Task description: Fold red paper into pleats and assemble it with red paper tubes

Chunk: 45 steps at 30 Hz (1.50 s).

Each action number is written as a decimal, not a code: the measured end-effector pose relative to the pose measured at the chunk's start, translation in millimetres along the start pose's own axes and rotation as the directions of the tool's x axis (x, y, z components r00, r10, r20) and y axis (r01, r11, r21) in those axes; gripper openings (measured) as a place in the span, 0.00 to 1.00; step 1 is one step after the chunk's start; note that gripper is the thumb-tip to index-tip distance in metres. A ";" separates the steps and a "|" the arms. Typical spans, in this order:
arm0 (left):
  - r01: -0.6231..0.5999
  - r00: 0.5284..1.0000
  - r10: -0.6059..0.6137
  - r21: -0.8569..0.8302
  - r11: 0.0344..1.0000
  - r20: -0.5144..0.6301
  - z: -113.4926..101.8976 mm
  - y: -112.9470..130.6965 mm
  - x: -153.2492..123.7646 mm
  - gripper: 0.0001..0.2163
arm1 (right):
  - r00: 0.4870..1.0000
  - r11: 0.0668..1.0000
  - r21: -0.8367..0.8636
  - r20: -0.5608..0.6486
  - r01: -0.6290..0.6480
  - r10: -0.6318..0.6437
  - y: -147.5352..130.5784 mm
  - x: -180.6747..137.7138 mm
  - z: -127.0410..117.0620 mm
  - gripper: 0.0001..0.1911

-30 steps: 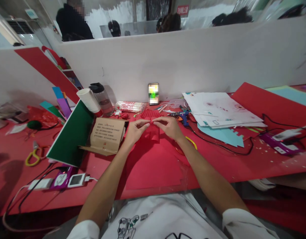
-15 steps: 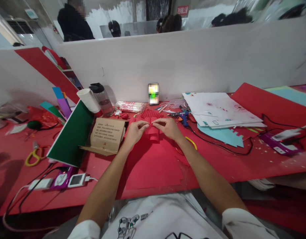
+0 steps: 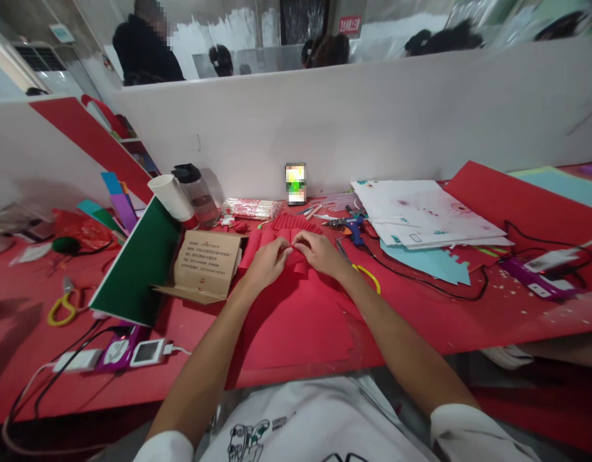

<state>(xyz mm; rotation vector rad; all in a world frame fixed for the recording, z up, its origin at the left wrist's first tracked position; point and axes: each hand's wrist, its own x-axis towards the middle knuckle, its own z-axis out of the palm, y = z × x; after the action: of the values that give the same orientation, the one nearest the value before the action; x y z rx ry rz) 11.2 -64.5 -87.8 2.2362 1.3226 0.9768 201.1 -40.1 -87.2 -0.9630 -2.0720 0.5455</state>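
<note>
My left hand (image 3: 271, 260) and my right hand (image 3: 317, 252) meet at the middle of the table, fingertips pinched close together on a piece of red paper (image 3: 300, 267). Its exact shape is partly hidden behind my fingers. Just beyond them lies pleated red paper (image 3: 296, 222), and rolled red paper (image 3: 251, 247) is left of my left hand. Flat red sheets (image 3: 296, 327) spread beneath my wrists. Yellow-handled scissors (image 3: 370, 276) lie right of my right forearm, partly covered by it.
A cardboard box (image 3: 206, 263) and a green board (image 3: 136, 266) stand left. A bottle (image 3: 198, 196) and a phone (image 3: 296, 184) are at the back. A blue glue gun (image 3: 354, 229) with a black cord, white sheets (image 3: 421, 208) and a purple power strip (image 3: 541, 279) lie right.
Both hands have come down slightly toward me, still pinching the red paper. The left fingers now cover more of it, and more of the scissors shows.
</note>
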 end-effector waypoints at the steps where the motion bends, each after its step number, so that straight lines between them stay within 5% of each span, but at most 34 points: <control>1: -0.004 1.000 0.004 0.008 1.000 0.000 -0.4 0.9 0.2 0.10 | 1.000 1.000 -0.004 0.013 -0.006 0.006 0.3 -0.2 0.6 0.07; 15: 0.135 0.985 -0.148 -0.131 0.982 -0.092 -6.4 -7.2 7.6 0.16 | 0.995 0.993 0.079 -0.054 -0.085 0.089 -10.7 0.6 -7.2 0.06; 24: 0.021 1.000 -0.020 -0.191 0.981 0.007 -8.9 -7.0 7.6 0.13 | 0.999 0.977 0.212 -0.036 -0.008 0.016 -6.1 -0.6 -6.5 0.07; 31: -0.046 0.998 0.025 -0.360 0.932 -0.063 -6.3 1.2 7.5 0.07 | 0.996 0.928 0.370 -0.058 -0.037 0.063 -3.7 2.2 -8.6 0.10; 39: 0.059 0.994 -0.097 -0.545 0.836 -0.041 -3.4 -5.5 11.6 0.10 | 0.998 0.941 0.337 -0.038 -0.028 0.043 -0.9 0.4 -5.2 0.12; 45: 0.013 0.988 -0.073 -0.392 0.920 -0.138 0.7 -6.6 10.3 0.09 | 0.996 0.923 0.381 -0.046 -0.051 0.075 4.6 1.2 -2.4 0.12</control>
<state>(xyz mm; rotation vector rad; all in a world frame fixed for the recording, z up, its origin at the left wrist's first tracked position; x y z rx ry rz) 11.0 -52.2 -88.4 1.8548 1.1107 1.2867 204.6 -36.2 -88.1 -0.8059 -1.7959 0.9026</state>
